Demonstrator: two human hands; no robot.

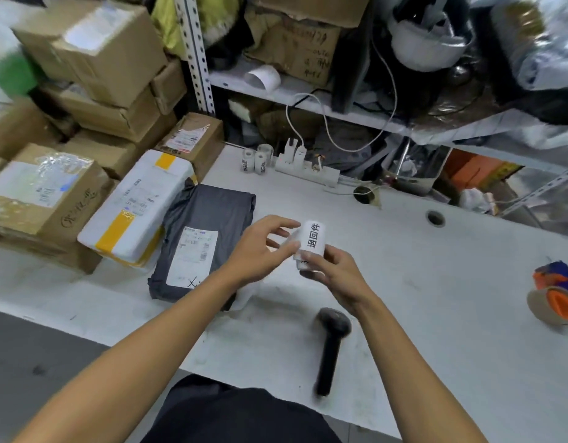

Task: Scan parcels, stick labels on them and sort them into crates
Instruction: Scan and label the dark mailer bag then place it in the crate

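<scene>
Parcel depot backroom: stacked cardboard boxes (94,55), metal shelving (196,55), handheld scanner (332,343) on white bench (436,282).

Even, fairly bright indoor light falls from above; shadows on the white desk (436,266) are soft and faint, darkest under the hands. The wide lens bends the shelf (308,100) and desk edges. Corners smear with motion blur, worst top right. The scanner (332,343) near the desk's front edge is blurred. Tape on the boxes (94,52) glares.
</scene>
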